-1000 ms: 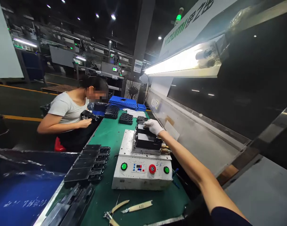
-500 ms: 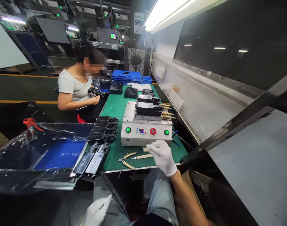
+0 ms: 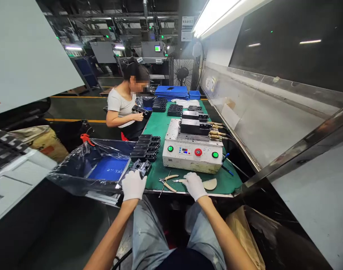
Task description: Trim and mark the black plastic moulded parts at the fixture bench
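Observation:
My left hand (image 3: 133,186), in a white glove, is closed over the near end of a black rectangular part (image 3: 143,168) at the table's left edge. Its fingertips are partly hidden against that part. In a matching glove, my right hand (image 3: 194,183) has its fingers closed at the pale handle of a craft knife (image 3: 179,181) lying on the green mat. To the right of this hand rests a pale half-round piece (image 3: 211,184). Nippers (image 3: 169,183) with cream handles lie between my hands, crossed over a thin metal rod.
A white machine (image 3: 192,165) with buttons carries black parts and hoses. Several black parts (image 3: 145,147) lie in a row on the left. A plastic-lined bin (image 3: 75,172) with a blue sheet stands beside the table. A co-worker (image 3: 122,105) sits farther back, holding a black part.
My left hand has risen from my lap to the black parts. My right hand has let go of the pale piece and moved onto the knife. The view has swung left.

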The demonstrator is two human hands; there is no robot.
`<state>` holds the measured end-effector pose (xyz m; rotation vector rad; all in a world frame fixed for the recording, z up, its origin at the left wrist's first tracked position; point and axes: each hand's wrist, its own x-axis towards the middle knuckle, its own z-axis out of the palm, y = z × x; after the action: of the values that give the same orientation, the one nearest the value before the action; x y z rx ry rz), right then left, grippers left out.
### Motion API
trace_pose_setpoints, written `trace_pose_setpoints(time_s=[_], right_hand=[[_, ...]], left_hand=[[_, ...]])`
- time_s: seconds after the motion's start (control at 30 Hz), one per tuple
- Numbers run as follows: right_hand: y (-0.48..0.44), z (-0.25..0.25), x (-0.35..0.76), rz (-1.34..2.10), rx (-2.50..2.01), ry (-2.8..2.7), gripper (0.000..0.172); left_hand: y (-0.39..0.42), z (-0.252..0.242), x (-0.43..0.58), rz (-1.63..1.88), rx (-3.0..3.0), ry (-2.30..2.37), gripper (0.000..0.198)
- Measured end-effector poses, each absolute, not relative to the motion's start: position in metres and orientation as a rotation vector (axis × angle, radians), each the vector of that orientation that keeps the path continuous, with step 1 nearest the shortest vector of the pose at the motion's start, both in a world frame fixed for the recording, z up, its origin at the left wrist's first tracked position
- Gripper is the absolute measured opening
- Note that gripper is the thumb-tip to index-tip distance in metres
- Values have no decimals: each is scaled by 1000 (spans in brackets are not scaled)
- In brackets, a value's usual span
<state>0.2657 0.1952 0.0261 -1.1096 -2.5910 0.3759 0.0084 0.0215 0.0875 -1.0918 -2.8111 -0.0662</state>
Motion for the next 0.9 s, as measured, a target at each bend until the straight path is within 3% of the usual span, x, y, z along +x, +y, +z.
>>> trace_pose_setpoints(time_s=[0.07, 0.23, 0.37, 0.6, 0.77, 0.9], right_hand=[[198, 23, 249, 414, -1116, -2627, 2], [204, 26, 256, 501, -1097, -2579, 19], [198, 42, 274, 590, -1034, -2375, 13], [160, 71, 266, 822, -887, -1976, 37], [130, 85, 250, 981, -839, -1837, 39], [103, 89, 249, 1072, -824, -1815, 38]], left_hand=[[28, 82, 10, -54, -1042, -2818, 44], [36, 80, 8, -63, -990, -2838, 46], [39, 79, 10, -71, -1008, -2834, 46], [43, 77, 3, -152, -988, -2879, 54], [50, 73, 15, -360, -966, -2950, 57], [48, 74, 28, -723, -931, -2999, 66]])
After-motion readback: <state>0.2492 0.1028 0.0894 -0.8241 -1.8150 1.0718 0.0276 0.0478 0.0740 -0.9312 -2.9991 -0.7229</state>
